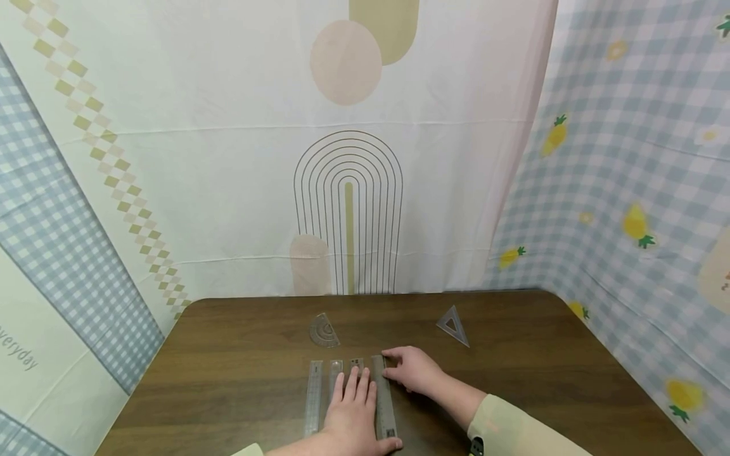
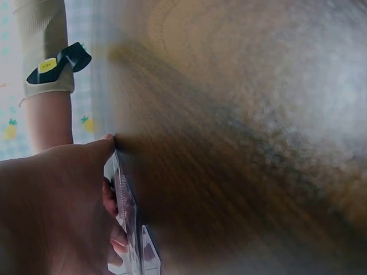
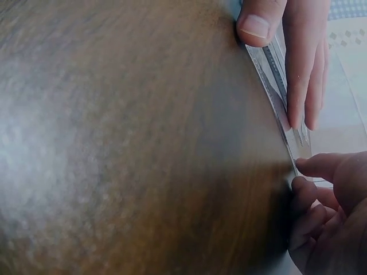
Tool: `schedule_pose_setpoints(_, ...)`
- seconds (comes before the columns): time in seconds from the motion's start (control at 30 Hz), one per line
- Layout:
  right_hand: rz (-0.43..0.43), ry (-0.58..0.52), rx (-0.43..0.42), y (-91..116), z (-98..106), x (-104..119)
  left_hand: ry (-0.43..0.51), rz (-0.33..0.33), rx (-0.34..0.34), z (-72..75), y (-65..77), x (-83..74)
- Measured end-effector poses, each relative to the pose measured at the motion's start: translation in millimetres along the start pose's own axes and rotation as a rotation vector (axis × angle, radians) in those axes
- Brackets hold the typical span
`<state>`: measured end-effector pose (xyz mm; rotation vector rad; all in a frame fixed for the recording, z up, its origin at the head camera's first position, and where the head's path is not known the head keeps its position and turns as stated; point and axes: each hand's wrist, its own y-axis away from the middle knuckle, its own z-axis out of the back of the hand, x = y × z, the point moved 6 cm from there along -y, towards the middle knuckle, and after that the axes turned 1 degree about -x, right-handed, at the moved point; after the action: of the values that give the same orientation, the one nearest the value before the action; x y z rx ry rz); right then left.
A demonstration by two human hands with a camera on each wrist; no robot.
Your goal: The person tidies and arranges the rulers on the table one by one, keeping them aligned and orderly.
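Observation:
Several clear rulers lie side by side on the brown table, pointing away from me. My left hand [image 1: 353,405] rests palm down over the middle ones, fingers spread and straight, its thumb by the near end of the rightmost ruler [image 1: 384,399]. At that ruler's far right corner, my right hand [image 1: 419,369] holds the edge with thumb and forefinger; its other fingers curl under, as the right wrist view shows. The leftmost ruler [image 1: 313,396] stays uncovered along most of its length. Far tips of the second ruler [image 1: 337,365] and third ruler [image 1: 357,362] show beyond my left fingers.
Past the rulers lies a clear protractor [image 1: 324,330]. A clear set square [image 1: 454,326] sits farther right on the table [image 1: 530,354]. Patterned cloth [image 1: 228,190] hangs behind the table and along both sides.

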<state>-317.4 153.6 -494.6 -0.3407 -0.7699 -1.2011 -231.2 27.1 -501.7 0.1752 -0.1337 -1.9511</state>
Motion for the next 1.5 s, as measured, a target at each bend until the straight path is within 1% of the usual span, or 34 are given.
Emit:
schedule_pose_setpoints(0.23, -0.002, 0.022, -0.008, -0.2, -1.6, -1.8, -0.015, -0.001, -0.009, -0.2, 0.7, 0.5)
schedule_pose_setpoints(0.5, -0.002, 0.028, -0.014, 0.1, -2.2, -2.5, -0.003, -0.010, -0.021, 1.1, 4.6, 1.8)
schedule_pose_setpoints(0.7, -0.010, 0.033, -0.009, 1.0, -2.1, -2.0, -0.002, -0.020, -0.037, -1.5, 5.2, 2.5)
schedule_pose_setpoints(1.0, -0.024, 0.029, -0.001, 1.0, -2.1, -2.8, -0.022, -0.006, -0.011, 2.3, 5.9, 1.4)
schedule_pose_setpoints(1.2, -0.020, 0.018, -0.013, 1.1, -0.7, -0.7, -0.043, -0.006, -0.021, 4.9, 5.4, 1.2)
schedule_pose_setpoints(1.5, -0.019, 0.017, -0.011, 3.1, -1.8, -0.3, -0.019, -0.008, -0.029, 5.9, 7.2, 1.0)
